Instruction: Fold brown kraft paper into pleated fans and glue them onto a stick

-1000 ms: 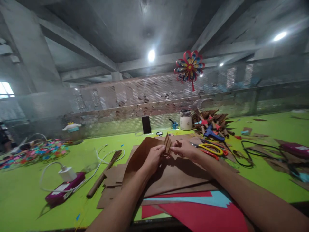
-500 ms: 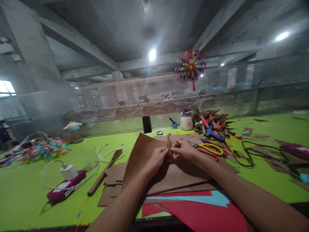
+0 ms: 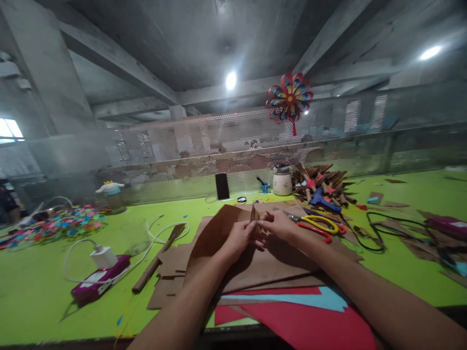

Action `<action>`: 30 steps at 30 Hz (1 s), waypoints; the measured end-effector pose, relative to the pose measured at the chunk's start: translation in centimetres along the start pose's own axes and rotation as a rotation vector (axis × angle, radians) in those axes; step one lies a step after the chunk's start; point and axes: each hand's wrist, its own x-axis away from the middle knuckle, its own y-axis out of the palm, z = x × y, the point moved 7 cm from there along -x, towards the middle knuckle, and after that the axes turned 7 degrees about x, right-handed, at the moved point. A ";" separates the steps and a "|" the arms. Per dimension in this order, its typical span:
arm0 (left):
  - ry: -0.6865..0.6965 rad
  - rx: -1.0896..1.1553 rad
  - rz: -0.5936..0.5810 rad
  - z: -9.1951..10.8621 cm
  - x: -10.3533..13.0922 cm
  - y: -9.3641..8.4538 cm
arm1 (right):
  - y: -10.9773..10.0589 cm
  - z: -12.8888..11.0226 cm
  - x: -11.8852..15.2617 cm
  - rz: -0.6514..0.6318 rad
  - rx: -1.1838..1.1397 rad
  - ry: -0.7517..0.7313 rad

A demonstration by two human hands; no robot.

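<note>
My left hand (image 3: 239, 238) and my right hand (image 3: 280, 225) meet at the middle of the table, both with fingers pinched on a sheet of brown paper (image 3: 218, 226). Its far left part curves up off the stack, and a narrow folded strip of it stands between my fingertips. Under my hands lie more brown paper sheets (image 3: 277, 272). Red paper (image 3: 310, 321) and light blue paper (image 3: 328, 297) stick out at the near side. Just right of my right hand are scissors with yellow and red handles (image 3: 321, 223).
A blue glue gun (image 3: 321, 198) lies by a pile of brown paper rolls (image 3: 337, 180). Behind stand a white jar (image 3: 282, 181) and a black phone-like slab (image 3: 222, 186). To the left are a purple power strip (image 3: 100, 282), a brown paper roll (image 3: 153, 270) and colourful paper stars (image 3: 73, 223).
The raised left part of the brown paper has curled over more, its corner lower and rounder. My left hand's lower fingers have spread a little below the pinch.
</note>
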 end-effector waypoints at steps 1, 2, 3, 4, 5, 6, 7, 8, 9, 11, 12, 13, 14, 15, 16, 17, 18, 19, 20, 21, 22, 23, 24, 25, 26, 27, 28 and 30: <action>-0.007 0.012 -0.026 -0.1 0.0 0.1 | 0.1 0.0 0.0 -0.023 -0.011 -0.020; -0.015 0.021 -0.046 -0.2 0.0 0.1 | 0.2 0.0 -0.1 -0.043 -0.017 -0.032; -0.024 0.027 -0.059 -0.2 0.1 0.0 | 0.2 0.1 -0.1 -0.054 -0.013 -0.034; -0.030 0.033 -0.068 -0.3 0.1 0.0 | 0.2 0.2 -0.1 -0.058 -0.001 -0.028; -0.038 0.043 -0.078 -0.3 0.1 0.0 | 0.1 0.4 -0.2 -0.057 0.015 -0.016; -0.049 0.056 -0.093 -0.3 0.2 0.0 | 0.0 0.5 -0.2 -0.052 0.025 -0.005; -0.068 0.075 -0.114 -0.4 0.3 0.1 | -0.1 0.6 -0.2 -0.048 0.022 0.006; -0.092 0.098 -0.137 -0.5 0.4 0.2 | -0.2 0.6 -0.2 -0.043 0.002 0.013; -0.117 0.125 -0.160 -0.6 0.5 0.4 | -0.3 0.5 -0.2 -0.038 -0.027 0.018; -0.159 0.176 -0.197 -0.6 0.7 0.7 | -0.4 0.1 -0.1 -0.040 -0.094 0.019; -0.170 0.197 -0.210 -0.6 0.8 0.8 | -0.5 -0.1 -0.1 -0.049 -0.119 0.018; -0.177 0.215 -0.221 -0.5 0.9 0.9 | -0.6 -0.3 0.0 -0.064 -0.137 0.019; -0.181 0.229 -0.231 -0.4 1.0 1.0 | -0.6 -0.5 0.1 -0.085 -0.155 0.025; -0.183 0.241 -0.239 -0.3 1.1 1.0 | -0.6 -0.6 0.2 -0.113 -0.177 0.038; -0.180 0.251 -0.246 -0.1 1.2 1.1 | -0.5 -0.7 0.3 -0.143 -0.204 0.053; -0.178 0.258 -0.254 0.1 1.3 1.2 | -0.4 -0.7 0.4 -0.173 -0.232 0.064; -0.176 0.262 -0.262 0.3 1.4 1.3 | -0.4 -0.9 0.6 -0.197 -0.261 0.066; -0.174 0.263 -0.268 0.5 1.5 1.4 | -0.4 -1.0 0.6 -0.212 -0.286 0.056; -0.175 0.262 -0.274 0.7 1.6 1.6 | -0.4 -1.2 0.7 -0.216 -0.306 0.037; -0.179 0.261 -0.279 0.8 1.7 1.7 | -0.5 -1.5 0.8 -0.209 -0.322 0.015; -0.183 0.260 -0.286 1.0 1.8 1.8 | -0.6 -1.7 0.8 -0.198 -0.336 -0.003; -0.187 0.260 -0.296 1.1 2.0 1.9 | -0.6 -1.8 0.9 -0.190 -0.350 -0.011; -0.189 0.260 -0.310 1.2 2.1 2.1 | -0.6 -2.0 0.9 -0.187 -0.367 -0.015; -0.191 0.259 -0.327 1.3 2.2 2.2 | -0.6 -2.2 1.0 -0.198 -0.384 -0.019; -0.194 0.254 -0.342 1.4 2.4 2.4 | -0.4 -2.4 1.1 -0.220 -0.400 -0.024; -0.195 0.247 -0.353 1.5 2.5 2.4 | -0.2 -2.7 1.3 -0.252 -0.415 -0.030; -0.198 0.239 -0.359 1.5 2.5 2.5 | 0.0 -2.9 1.4 -0.285 -0.426 -0.035; -0.203 0.225 -0.362 1.6 2.7 2.6 | 0.2 -3.2 1.7 -0.323 -0.440 -0.037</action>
